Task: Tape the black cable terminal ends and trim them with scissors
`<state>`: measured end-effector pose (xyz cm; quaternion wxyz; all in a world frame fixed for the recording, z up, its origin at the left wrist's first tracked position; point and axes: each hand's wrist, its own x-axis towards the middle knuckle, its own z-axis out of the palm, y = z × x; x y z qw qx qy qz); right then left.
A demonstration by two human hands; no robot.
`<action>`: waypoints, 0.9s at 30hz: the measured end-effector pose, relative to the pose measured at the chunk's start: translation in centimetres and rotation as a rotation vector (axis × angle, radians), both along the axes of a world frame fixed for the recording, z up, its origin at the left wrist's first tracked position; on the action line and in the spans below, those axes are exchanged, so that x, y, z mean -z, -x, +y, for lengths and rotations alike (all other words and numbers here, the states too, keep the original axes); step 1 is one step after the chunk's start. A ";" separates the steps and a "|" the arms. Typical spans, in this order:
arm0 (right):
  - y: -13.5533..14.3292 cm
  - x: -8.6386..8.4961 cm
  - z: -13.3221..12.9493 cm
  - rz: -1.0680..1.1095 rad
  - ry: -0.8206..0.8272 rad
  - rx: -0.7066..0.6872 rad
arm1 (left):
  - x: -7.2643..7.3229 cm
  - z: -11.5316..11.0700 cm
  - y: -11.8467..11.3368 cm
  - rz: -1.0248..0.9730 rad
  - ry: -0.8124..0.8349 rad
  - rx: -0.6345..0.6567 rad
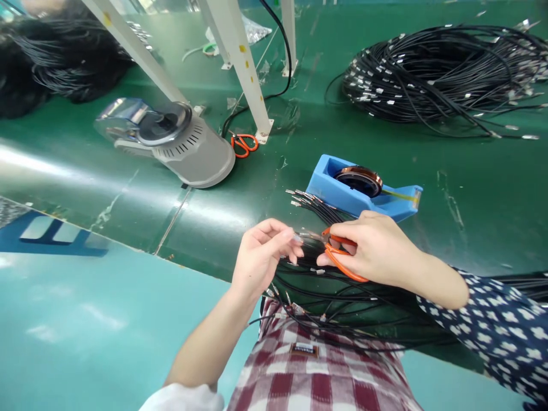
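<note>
My left hand (261,257): fingers nearly closed, I pinch the wire tip (305,235).
My right hand (377,248): closed around orange scissors (342,260), just beside the wire tip.
Under both: black wires (342,302).

Bare green desk (479,194) lies open to the right of the blue tape dispenser (363,191), which sits just beyond both hands. Further back, the black cable coil (440,74) blocks the far right. To the left, the grey machine (180,142), orange scissors (244,144) and white frame legs (244,63) crowd the way.
</note>
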<state>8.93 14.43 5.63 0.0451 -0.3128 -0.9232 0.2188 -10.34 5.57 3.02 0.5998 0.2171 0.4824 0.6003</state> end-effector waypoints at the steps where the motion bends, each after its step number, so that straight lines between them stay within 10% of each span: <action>1: 0.1 -0.1 0.0 -0.008 0.004 -0.007 | 0.0 0.0 -0.1 -0.003 0.001 -0.003; 27: -0.2 -2.7 -0.1 -0.172 -0.079 -0.035 | 0.0 -0.9 -1.7 -0.025 -0.039 -0.093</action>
